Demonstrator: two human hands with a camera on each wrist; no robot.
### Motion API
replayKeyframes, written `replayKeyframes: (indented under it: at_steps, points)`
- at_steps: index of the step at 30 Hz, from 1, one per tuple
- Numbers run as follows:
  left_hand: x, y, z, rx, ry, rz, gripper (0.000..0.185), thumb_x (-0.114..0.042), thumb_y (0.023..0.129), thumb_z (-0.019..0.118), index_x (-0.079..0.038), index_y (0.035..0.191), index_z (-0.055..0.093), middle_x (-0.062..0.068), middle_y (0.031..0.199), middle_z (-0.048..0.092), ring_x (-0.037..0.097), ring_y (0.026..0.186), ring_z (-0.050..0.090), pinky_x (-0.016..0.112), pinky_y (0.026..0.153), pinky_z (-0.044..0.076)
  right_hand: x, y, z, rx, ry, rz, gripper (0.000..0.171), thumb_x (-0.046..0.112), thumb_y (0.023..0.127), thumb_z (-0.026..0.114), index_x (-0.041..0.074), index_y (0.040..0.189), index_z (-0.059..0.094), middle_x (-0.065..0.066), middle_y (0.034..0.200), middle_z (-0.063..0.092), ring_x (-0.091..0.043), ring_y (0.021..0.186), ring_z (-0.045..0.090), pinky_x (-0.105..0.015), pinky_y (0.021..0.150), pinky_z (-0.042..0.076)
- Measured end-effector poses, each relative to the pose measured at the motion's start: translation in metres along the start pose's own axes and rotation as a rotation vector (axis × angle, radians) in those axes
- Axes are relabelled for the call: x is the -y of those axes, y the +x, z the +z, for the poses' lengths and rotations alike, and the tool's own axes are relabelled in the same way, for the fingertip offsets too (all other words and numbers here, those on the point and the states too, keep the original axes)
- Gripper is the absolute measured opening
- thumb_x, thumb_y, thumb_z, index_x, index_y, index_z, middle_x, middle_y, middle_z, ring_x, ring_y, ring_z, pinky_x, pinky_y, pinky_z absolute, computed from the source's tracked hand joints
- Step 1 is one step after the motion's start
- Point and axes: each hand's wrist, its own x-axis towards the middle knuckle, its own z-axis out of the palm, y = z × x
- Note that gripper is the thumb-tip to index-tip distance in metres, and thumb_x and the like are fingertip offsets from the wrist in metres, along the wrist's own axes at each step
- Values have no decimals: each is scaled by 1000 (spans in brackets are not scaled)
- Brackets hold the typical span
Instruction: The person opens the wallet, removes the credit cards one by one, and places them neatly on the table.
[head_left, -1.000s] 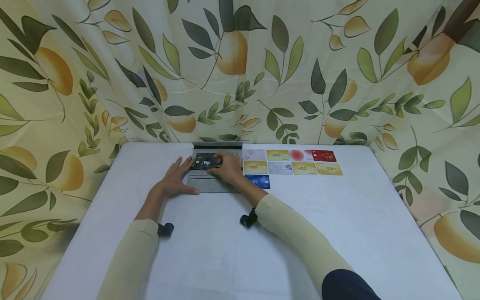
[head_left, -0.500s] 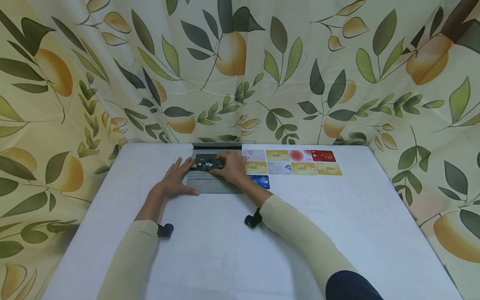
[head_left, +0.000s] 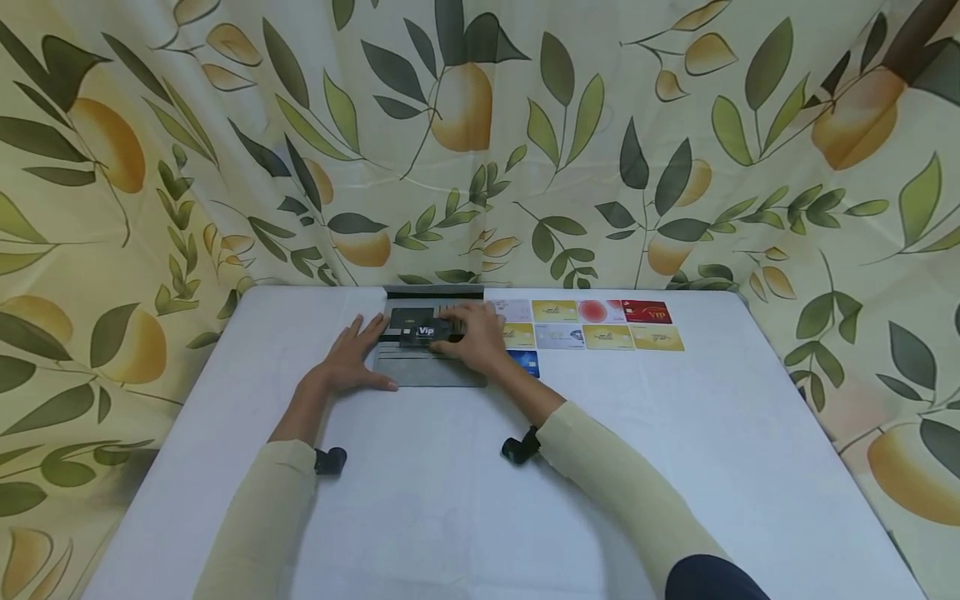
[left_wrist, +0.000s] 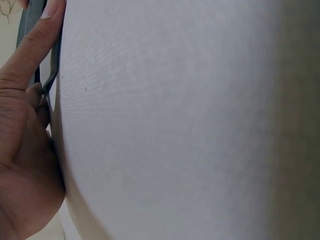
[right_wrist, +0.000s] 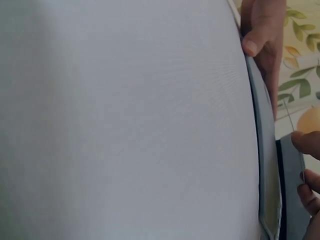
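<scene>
1. The left hand (head_left: 347, 360) is lying flat, fingers straight, pressing the grey card holder (head_left: 427, 365) onto the white surface (head_left: 465, 500).
2. The right hand (head_left: 474, 335) is pinching a black VIP card (head_left: 422, 331) — over the holder.

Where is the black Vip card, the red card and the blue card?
black Vip card (head_left: 424, 331), head view, on its white lettering.
red card (head_left: 647, 313), head view, on its middle.
blue card (head_left: 527, 362), head view, on the corner showing past the right hand (head_left: 474, 337).
</scene>
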Motion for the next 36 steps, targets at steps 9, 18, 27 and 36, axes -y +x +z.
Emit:
replayKeyframes:
  at_steps: [9,18,27,36]
  points:
    - [5,1,2,-19,-1,31,128,-54,73,92,-17,170,17,8,177,6,38,160,-11,63,126,-3,-12,-12,-9,-1,42,-19,54,41,82,92,20,129,76,-6,136,64,-27,110,46,-44,85,37]
    - [-1,-1,0,-17,4,24,127,-48,73,94,-13,169,19,10,177,8,39,160,-10,59,127,-3,-24,-23,-21,-4,123,14,53,35,81,93,16,128,76,-8,132,66,-29,111,47,-46,93,39]
    - [9,6,5,-15,11,28,130,-53,72,93,-19,171,15,5,177,4,35,160,-12,58,128,-4,-37,-39,-36,2,101,-8,55,35,82,92,15,130,75,-10,132,65,-31,108,48,-50,90,37]
    - [-4,-1,0,-13,10,9,126,-46,74,94,-13,170,17,10,177,6,39,160,-10,61,127,-2,-51,-54,-46,-16,92,-4,55,33,82,90,12,131,75,-11,128,66,-31,104,45,-45,81,31]
